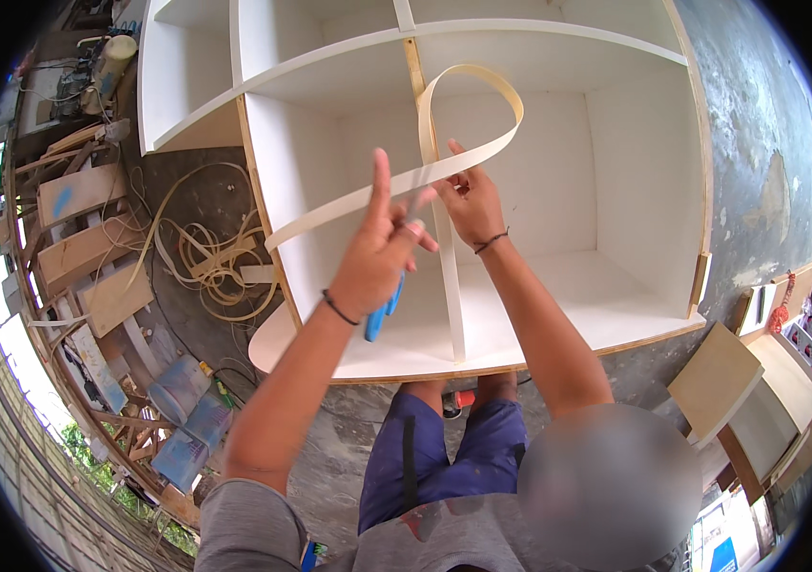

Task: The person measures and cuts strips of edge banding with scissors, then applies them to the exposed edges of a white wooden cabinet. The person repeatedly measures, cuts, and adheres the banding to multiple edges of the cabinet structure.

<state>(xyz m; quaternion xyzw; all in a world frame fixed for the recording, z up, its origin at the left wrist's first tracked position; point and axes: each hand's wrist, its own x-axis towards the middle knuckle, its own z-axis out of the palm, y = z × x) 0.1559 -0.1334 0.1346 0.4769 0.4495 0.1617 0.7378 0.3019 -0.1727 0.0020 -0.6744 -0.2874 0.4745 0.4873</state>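
Observation:
A cream edge-banding strip (pixel 344 203) curls in a loop over the white cabinet (pixel 558 181). It meets the middle divider, whose front edge (pixel 447 305) is white along the near part and bare wood (pixel 413 62) at the far end. My right hand (pixel 472 205) pinches the strip beside the divider. In my left hand (pixel 377 248) are blue-handled scissors (pixel 384 310). Their grey blades lie across the strip, smeared by motion, and my left index finger points away from me.
Coiled banding (pixel 215 262) lies on the floor left of the cabinet. Farther left are wood offcuts (pixel 77 195) and blue-marked plastic packs (pixel 186 439). Boards (pixel 716 386) stand at the right. A red-and-black tool (pixel 458 400) sits by my legs under the cabinet's near edge.

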